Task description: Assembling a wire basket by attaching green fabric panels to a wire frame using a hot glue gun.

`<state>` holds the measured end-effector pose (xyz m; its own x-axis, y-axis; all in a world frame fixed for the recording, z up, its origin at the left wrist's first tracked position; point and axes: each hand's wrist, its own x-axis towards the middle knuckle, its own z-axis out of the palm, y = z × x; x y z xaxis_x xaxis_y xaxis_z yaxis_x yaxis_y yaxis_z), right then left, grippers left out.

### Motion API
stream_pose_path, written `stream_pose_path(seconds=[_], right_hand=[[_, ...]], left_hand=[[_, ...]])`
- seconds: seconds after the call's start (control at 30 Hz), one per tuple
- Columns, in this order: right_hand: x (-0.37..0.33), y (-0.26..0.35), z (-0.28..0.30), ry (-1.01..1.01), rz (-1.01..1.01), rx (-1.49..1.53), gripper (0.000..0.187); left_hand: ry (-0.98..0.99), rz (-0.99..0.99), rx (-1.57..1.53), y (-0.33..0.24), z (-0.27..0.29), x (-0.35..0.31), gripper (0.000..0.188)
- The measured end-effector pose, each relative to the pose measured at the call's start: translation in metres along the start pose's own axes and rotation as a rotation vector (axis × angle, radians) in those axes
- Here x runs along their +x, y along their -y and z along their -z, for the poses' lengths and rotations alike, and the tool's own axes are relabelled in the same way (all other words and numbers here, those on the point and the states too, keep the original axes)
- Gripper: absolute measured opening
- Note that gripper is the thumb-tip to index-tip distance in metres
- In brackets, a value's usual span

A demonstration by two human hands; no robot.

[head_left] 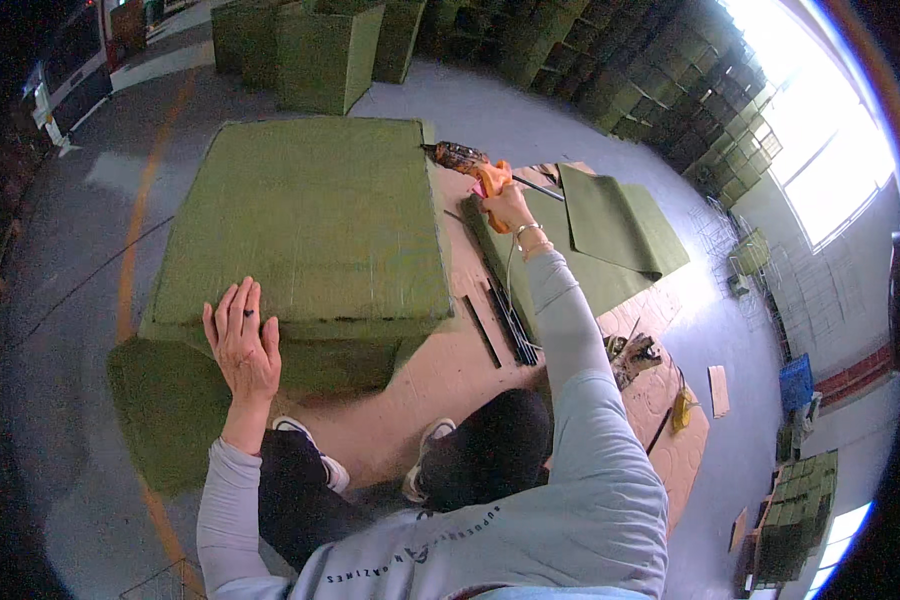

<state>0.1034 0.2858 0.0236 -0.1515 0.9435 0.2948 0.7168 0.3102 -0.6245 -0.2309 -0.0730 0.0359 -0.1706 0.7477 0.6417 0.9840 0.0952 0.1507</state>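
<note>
Head view: the right grip [510, 207] is wrapped around an orange glue gun [495, 177], upper centre; the left grip [242, 345], fingers extended, lies flat on the green box [300, 220], left of centre.

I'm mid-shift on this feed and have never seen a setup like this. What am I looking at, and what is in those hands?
There is no machine here: these are a person's own bare hands. The one picture comes from a wide fisheye camera on their head, looking down, so straight edges bend and picture left is the person's left.

The left hand lies flat, fingers spread, on the near edge of a green box-shaped piece. The right hand grips an orange tool that looks like a glue gun. Its dark nozzle points at the piece's right edge, near the far corner; I can't tell whether it touches.

To the right, dark strips and green sheets lie on cardboard spread over the floor.
</note>
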Motion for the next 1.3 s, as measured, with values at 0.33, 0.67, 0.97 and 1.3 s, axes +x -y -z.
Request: stream_pose_path(seconds=[0.33, 0.67, 0.97, 1.3], right_hand=[[-0.062, -0.015, 0.022, 0.115, -0.2, -0.132, 0.032], [-0.141, 0.014, 0.049, 0.112, -0.106, -0.075, 0.038], [-0.215, 0.011, 0.057, 0.167, -0.135, 0.163, 0.034], [-0.273, 0.03, 0.078, 0.206, -0.216, 0.291, 0.032]], left_hand=[[-0.049, -0.007, 0.019, -0.001, 0.0, -0.002, 0.041], [-0.063, -0.014, 0.03, 0.0, -0.003, -0.004, 0.039], [-0.073, -0.021, 0.049, 0.001, -0.004, -0.004, 0.038], [-0.082, -0.033, 0.051, 0.002, -0.001, -0.006, 0.038]])
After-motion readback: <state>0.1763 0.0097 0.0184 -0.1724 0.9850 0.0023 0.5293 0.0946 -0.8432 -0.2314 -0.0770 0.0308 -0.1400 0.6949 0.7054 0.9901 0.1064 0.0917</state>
